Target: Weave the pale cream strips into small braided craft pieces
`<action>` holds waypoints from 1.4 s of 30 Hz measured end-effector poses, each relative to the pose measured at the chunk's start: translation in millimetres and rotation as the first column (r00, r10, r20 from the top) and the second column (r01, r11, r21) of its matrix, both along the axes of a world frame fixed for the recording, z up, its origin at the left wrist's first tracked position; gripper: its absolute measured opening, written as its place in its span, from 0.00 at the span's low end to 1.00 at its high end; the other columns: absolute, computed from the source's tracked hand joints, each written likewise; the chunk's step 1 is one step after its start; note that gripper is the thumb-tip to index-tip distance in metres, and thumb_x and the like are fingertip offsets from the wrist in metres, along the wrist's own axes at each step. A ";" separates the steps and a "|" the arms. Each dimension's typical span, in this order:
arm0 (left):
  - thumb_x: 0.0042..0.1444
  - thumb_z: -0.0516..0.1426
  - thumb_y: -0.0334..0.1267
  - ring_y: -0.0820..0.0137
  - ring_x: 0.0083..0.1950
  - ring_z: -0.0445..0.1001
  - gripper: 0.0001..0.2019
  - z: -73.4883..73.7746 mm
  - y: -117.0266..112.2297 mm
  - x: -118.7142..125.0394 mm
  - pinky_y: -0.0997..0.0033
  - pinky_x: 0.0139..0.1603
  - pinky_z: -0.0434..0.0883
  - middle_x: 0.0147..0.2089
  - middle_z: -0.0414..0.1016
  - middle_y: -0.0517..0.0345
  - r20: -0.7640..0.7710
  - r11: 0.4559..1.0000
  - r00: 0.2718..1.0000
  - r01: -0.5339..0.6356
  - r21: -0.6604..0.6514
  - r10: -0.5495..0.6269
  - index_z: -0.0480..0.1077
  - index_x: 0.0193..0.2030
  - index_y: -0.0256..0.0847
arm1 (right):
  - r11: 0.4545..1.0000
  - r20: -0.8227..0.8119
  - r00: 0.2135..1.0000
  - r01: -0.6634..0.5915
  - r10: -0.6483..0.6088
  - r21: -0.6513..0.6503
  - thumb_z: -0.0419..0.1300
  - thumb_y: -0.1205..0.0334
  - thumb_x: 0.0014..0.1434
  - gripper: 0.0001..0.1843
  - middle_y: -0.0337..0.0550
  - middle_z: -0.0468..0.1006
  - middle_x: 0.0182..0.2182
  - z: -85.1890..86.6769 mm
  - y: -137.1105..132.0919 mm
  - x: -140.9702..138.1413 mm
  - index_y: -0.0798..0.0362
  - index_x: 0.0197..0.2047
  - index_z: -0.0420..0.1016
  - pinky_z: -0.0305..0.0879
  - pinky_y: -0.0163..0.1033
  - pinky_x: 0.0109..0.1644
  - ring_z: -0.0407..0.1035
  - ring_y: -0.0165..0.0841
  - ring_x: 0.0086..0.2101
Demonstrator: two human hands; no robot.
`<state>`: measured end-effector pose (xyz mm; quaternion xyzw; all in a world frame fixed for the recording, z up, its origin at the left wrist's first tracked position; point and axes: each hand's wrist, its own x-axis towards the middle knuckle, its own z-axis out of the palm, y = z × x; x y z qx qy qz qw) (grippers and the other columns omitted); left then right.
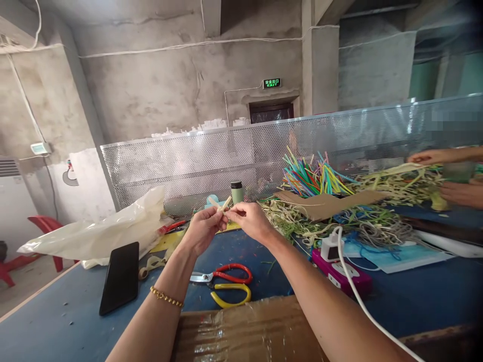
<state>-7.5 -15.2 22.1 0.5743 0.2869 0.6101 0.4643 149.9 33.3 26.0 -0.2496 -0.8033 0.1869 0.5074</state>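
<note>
Both my hands meet above the middle of the blue table. Between the fingertips of my left hand [207, 224] are pale cream strips [225, 203] that cross and stick up in a V. My right hand [248, 216] pinches at the same strips from the right side; its fingertips touch them near the crossing. Just below my hands lie scissors [222, 284] with one red and one yellow handle, their blades partly behind my left wrist. A green cup with a black lid [236, 192] stands behind my hands.
A black phone [119, 278] and a plastic bag [113, 229] lie left. On the right are a purple power strip [341, 271], a blue mask [407, 256], colourful stems [317, 173] and dried strips [302, 218]. Cardboard [241, 332] lies in front. A co-worker's hand [430, 157] handles strips far right.
</note>
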 end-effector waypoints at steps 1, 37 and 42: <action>0.50 0.65 0.38 0.76 0.27 0.67 0.10 -0.4 0.4 0.7 0.73 0.30 0.62 0.28 0.72 0.54 -0.006 1.000 1.000 0.001 0.010 -0.001 0.73 0.32 0.31 | 1.000 0.000 1.000 -0.015 0.015 -0.011 0.61 0.57 0.58 0.13 0.41 0.76 0.23 -0.4 -1.2 -1.2 0.56 0.28 0.77 0.55 0.34 0.28 0.64 0.28 0.25; 0.44 0.69 0.37 0.73 0.28 0.73 0.12 -1.9 1.2 0.1 0.71 0.33 0.68 0.30 0.76 0.49 -0.006 0.998 1.000 -0.027 -0.049 0.027 0.75 0.30 0.30 | 0.991 -0.128 0.990 -0.073 0.058 -0.116 0.59 0.51 0.58 0.15 0.42 0.76 0.27 2.3 4.6 4.3 0.56 0.32 0.74 0.60 0.35 0.32 0.67 0.30 0.28; 0.45 0.69 0.38 0.72 0.28 0.73 0.13 -2.9 -1.8 5.9 0.71 0.32 0.67 0.30 0.76 0.49 -0.087 0.996 0.996 0.030 -0.081 -0.037 0.75 0.30 0.30 | 0.930 -0.256 0.953 -0.234 0.162 -0.283 0.65 0.50 0.50 0.16 0.41 0.76 0.25 2.4 5.6 3.3 0.55 0.32 0.73 0.63 0.35 0.30 0.67 0.29 0.25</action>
